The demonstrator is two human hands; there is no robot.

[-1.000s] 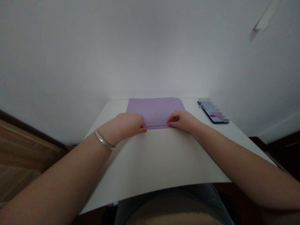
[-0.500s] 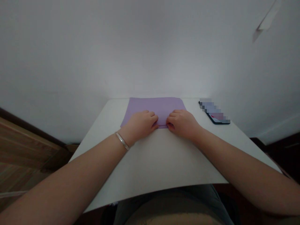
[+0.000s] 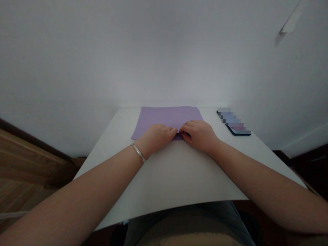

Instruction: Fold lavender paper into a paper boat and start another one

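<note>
A sheet of purple paper (image 3: 166,115) lies on the white table (image 3: 164,174), its far edge close to the wall. My left hand (image 3: 160,136), with a silver bangle (image 3: 139,152) at the wrist, pinches the paper's near edge around the middle. Just to its right, my right hand (image 3: 198,135) grips the same edge with curled fingers. Between the two hands the near edge is lifted or folded up a little, with a dark gap below it. The fingertips and part of that edge are hidden behind the hands.
A phone (image 3: 234,123) with a blurred screen lies at the table's far right. The white wall (image 3: 164,61) rises directly behind the table. At the left stands a wooden panel (image 3: 23,164). A paper flap (image 3: 289,25) sticks out from the wall at upper right.
My left hand has slid slightly right along the paper's near edge, closer to my right hand. The edge between them now stands up more. My right hand has barely moved.
</note>
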